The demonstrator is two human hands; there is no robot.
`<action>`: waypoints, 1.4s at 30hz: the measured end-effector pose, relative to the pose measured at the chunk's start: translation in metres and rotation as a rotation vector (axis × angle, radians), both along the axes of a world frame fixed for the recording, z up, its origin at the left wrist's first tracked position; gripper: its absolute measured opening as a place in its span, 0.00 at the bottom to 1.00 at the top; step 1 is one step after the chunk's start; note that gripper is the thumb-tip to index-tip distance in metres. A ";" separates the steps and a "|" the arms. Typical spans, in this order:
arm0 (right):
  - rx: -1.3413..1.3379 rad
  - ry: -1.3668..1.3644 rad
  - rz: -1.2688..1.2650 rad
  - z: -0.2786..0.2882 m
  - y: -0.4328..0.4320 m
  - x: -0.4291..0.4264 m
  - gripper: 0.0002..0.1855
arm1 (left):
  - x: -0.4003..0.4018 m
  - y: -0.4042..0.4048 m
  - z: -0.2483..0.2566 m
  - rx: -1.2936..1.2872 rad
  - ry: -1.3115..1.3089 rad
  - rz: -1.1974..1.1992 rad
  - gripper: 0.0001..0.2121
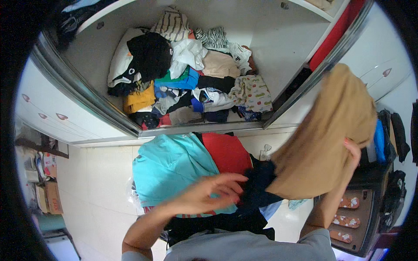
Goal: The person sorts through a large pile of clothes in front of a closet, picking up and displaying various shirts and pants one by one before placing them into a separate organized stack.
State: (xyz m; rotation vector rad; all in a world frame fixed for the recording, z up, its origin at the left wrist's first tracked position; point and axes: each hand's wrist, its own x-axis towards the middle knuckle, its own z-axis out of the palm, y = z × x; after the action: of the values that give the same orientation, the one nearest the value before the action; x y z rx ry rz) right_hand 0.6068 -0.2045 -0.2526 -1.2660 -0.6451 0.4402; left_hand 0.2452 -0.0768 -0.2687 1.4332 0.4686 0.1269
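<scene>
My right hand [353, 155] grips a tan cloth garment [326, 137], lifted at the right and blurred by motion. My left hand [218, 192] is over the heap in front of me, also blurred, with fingers apart and nothing seen in them. Below it lies a turquoise garment [173, 166], beside a red folded cloth [225, 151]. Dark navy cloth [259, 179] sits between my left hand and the tan garment. A pile of mixed clothes fills the cupboard floor ahead, with a black garment [152, 55] and a yellow one [140, 99] among them.
A metal sliding-door track [202, 127] edges the cupboard [277, 49]. White door panels [65, 104] flank the opening. A dark rack [354, 192] with patterned strips stands at lower right. Boxes [52, 197] line the far left, past the pale tiled floor [104, 182].
</scene>
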 end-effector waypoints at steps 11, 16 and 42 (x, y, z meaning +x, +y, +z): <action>-0.656 0.212 0.319 -0.001 0.026 0.011 0.22 | 0.062 0.064 -0.066 1.229 -0.130 -0.008 0.16; -0.754 0.325 0.500 -0.043 0.111 -0.009 0.12 | 0.088 0.132 -0.071 0.686 -0.012 0.183 0.16; -0.212 -1.225 0.059 -0.200 0.539 -0.115 0.27 | 0.082 0.181 -0.110 0.636 0.459 0.075 0.15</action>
State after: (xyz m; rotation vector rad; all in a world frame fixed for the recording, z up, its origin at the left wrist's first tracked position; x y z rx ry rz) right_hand 0.4917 0.3346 -0.4525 -1.6657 -1.6878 -0.3038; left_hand 0.3270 0.1041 -0.3791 2.0822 0.9144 0.0003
